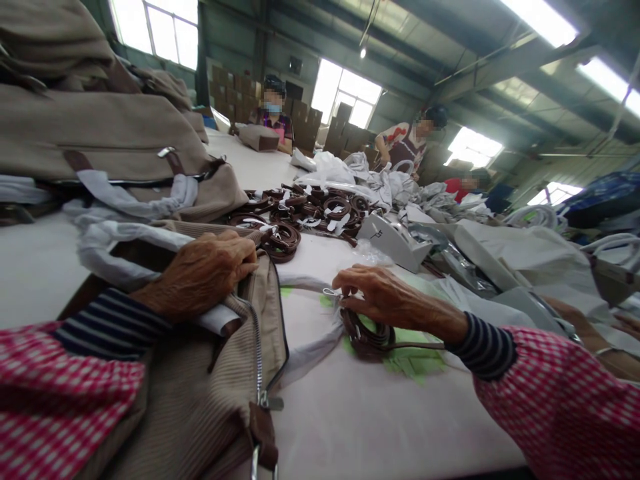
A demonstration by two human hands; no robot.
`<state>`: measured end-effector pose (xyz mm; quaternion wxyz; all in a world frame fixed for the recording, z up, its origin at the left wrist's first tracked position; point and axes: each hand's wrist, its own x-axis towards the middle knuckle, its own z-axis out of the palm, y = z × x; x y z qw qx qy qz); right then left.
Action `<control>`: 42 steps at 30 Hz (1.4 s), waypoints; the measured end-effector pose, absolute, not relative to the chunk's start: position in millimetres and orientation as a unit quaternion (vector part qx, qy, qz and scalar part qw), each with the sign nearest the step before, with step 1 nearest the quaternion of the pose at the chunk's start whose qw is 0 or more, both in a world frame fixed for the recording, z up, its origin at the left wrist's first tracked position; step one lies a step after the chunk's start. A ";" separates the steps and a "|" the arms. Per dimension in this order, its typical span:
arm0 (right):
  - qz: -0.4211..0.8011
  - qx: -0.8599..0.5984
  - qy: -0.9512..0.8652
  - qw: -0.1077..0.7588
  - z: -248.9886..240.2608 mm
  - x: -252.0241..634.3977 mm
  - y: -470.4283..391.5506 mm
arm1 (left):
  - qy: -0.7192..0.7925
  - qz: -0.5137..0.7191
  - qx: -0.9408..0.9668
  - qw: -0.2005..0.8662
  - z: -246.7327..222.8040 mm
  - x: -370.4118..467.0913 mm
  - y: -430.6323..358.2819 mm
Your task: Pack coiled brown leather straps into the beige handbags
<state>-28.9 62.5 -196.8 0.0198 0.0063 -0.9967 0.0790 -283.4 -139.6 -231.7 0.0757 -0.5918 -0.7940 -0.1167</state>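
Observation:
A beige ribbed-fabric bag (200, 400) with a zipped opening lies in front of me on the left. My left hand (200, 273) is closed on the upper edge of its opening, fingertips curled over the fabric. White wrapping covers the bag's handle (117, 257) beside my wrist. On the right, my right hand (390, 300) pinches a small shiny loop (331, 292) at a coiled brown strap (367, 337); the palm hides part of the coil. The strap's tail runs beneath my wrist, over green patches (413, 363) on the pale table (350, 427).
Stacked beige bags (125, 130) rise at the left. Several coiled brown straps (335, 207) lie in a pile ahead. White wrapping (330, 167) and grey-white pieces (395, 240) crowd the right. Co-workers (275, 113) are across the table; another person's arm (590, 327) reaches in at right.

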 end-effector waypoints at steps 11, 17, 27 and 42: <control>0.027 0.008 -1.000 0.006 -203.1 -44.0 55.0 | -0.799 -0.179 -0.574 0.030 -228.5 -285.8 -144.4; 0.074 -0.014 -0.988 0.131 -209.1 -50.0 51.4 | -0.817 -0.238 -0.522 -0.056 -217.7 -286.6 -147.3; 0.115 -0.023 -0.989 0.086 -192.6 -127.6 2.0 | -0.812 -0.313 -0.484 -0.093 -217.4 -288.5 -148.7; 0.090 -0.068 -0.991 0.073 -202.9 -151.3 -7.6 | -0.795 -0.341 -0.494 -0.090 -219.1 -288.4 -148.8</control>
